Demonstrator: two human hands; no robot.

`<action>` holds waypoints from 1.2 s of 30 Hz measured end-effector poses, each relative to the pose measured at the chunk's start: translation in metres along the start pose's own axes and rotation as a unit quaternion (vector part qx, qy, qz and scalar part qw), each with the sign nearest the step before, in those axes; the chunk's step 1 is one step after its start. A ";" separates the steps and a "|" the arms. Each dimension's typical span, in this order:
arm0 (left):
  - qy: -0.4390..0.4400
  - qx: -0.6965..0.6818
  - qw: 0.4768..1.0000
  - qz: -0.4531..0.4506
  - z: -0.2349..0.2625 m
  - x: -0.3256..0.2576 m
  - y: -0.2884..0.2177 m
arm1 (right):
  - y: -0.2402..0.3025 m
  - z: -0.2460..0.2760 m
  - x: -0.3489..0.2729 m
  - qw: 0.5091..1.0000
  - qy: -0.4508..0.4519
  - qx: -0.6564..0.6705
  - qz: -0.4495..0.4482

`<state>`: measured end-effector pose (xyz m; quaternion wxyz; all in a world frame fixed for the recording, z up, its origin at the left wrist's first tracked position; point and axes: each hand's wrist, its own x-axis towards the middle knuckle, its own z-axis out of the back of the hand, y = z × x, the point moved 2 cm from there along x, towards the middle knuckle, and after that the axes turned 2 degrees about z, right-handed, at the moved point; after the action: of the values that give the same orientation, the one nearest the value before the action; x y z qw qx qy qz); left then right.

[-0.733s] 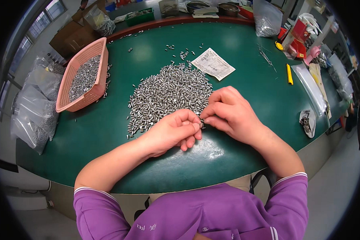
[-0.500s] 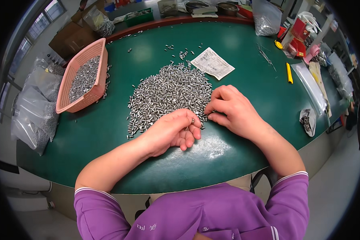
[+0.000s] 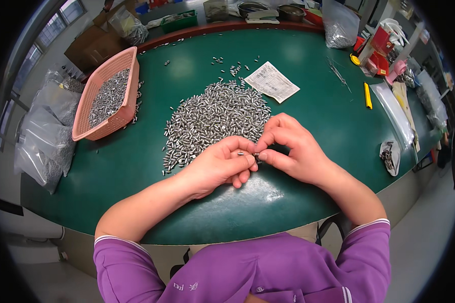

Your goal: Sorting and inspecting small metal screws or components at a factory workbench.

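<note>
The left hand (image 3: 218, 165) and right hand (image 3: 294, 149), fingers nearly closed, pinch tiny metal bits (image 3: 241, 154); the next move likely needs gentle care.

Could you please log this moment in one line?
left hand: holding metal piece; right hand: close beside left; metal pile: beyond hands; basket: left
</note>
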<state>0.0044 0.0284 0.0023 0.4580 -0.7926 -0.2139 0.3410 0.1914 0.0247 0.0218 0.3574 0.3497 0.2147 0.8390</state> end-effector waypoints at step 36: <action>0.010 -0.015 1.000 0.017 0.002 0.001 0.002 | 0.003 0.002 0.000 0.999 -0.013 0.020 0.023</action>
<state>0.0037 0.0295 -0.0010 0.4422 -0.8064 -0.2010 0.3374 0.1917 0.0229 0.0244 0.3343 0.3723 0.2184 0.8378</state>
